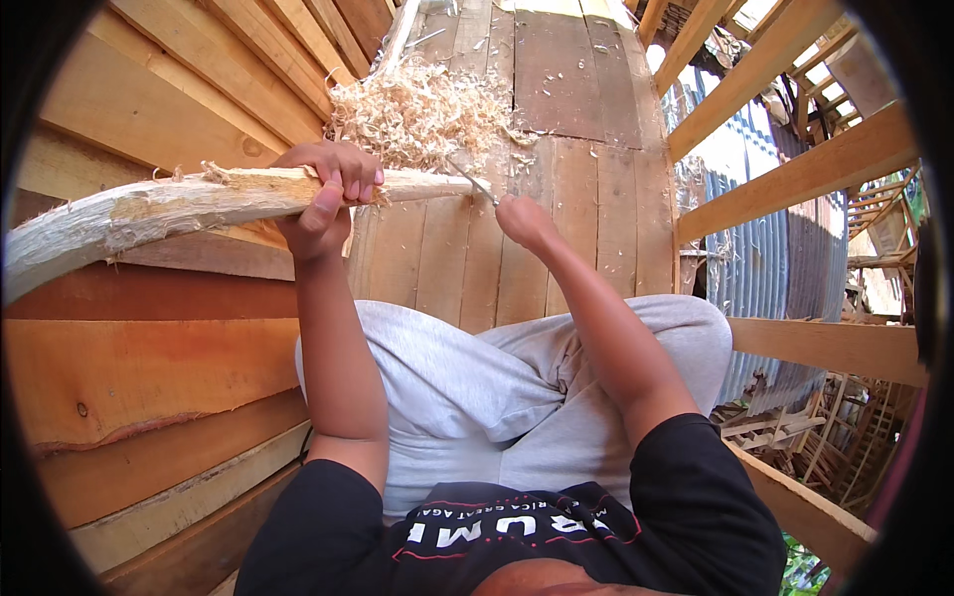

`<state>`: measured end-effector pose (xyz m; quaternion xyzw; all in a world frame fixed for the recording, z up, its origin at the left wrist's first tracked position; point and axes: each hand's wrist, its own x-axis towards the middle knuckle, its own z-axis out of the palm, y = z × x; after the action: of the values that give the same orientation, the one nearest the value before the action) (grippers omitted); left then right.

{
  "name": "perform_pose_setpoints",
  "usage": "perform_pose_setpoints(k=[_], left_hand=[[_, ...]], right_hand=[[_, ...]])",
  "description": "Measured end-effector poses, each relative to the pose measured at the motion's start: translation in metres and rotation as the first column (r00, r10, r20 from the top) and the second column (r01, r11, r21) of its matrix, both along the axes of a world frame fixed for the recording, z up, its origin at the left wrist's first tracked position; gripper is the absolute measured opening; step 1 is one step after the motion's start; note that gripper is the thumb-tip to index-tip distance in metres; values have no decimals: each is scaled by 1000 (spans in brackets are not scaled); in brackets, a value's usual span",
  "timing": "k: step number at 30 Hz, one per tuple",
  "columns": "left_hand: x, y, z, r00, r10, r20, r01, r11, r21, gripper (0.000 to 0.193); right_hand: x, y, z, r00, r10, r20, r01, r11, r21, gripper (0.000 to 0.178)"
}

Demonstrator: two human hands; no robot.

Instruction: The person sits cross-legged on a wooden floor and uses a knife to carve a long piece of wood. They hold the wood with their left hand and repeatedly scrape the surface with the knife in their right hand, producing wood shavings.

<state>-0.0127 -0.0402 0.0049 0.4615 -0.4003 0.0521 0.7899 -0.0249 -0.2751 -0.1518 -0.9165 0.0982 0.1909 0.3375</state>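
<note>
Gripping a long, pale wooden pole [179,211], the left hand [326,199] wraps its fingers around the peeled shaft. The right hand [525,221], curled into a fist, holds a thin metal blade [477,185] at the pole's tapered end, just beyond the left hand; whether they touch is hard to tell. Leftward from the left hand the pole bends, thick, rough and fibrous. Ahead of the hands, curly, papery shavings [417,111] heap on the plank floor [556,219]. Raw timber boards [159,372] line their left; far right hang ridged metal sheets [740,263].
</note>
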Motion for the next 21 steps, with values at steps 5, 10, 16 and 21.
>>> perform_pose_setpoints(k=[5, 10, 16, 21], left_hand=[[-2, -1, 0, 999, 5, 51, -9, 998, 68, 15], [-3, -15, 5, 996, -72, 45, 68, 995, 73, 22], [-4, -38, 13, 923, 350, 162, -349, 936, -33, 43], [-9, -20, 34, 746, 666, -30, -666, 744, -59, 34]], right_hand=[[-12, 48, 75, 996, -88, 25, 76, 945, 317, 57], [2, 10, 10, 997, -71, -27, 75, 971, 228, 48], [7, 4, -18, 955, -184, -234, 253, 915, 313, 42], [13, 3, 9, 967, -83, -240, 158, 936, 314, 46]])
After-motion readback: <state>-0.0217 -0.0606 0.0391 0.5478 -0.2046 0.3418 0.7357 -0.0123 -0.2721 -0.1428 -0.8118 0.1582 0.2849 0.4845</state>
